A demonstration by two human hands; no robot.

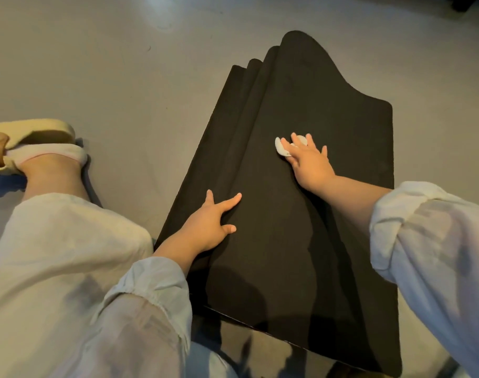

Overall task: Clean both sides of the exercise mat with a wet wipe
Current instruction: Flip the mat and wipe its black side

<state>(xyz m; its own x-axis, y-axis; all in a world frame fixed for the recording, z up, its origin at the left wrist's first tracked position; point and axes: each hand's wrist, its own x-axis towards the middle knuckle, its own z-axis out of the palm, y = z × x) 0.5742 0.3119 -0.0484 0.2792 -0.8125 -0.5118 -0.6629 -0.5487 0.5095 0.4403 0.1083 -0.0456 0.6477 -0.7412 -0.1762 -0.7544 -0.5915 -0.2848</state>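
A black exercise mat (314,105) lies folded in several overlapping layers on the grey floor, running away from me. My right hand (310,162) presses a white wet wipe (281,148) flat against the mat's upper middle, fingers spread and straight over it. My left hand (209,225) rests on the mat near its left edge, fingers spread, holding nothing.
My bent left leg in light trousers (55,268) and a foot in a beige sandal (42,148) lie on the floor left of the mat. Bare grey floor (110,64) surrounds the mat. Pale sleeves cover both forearms.
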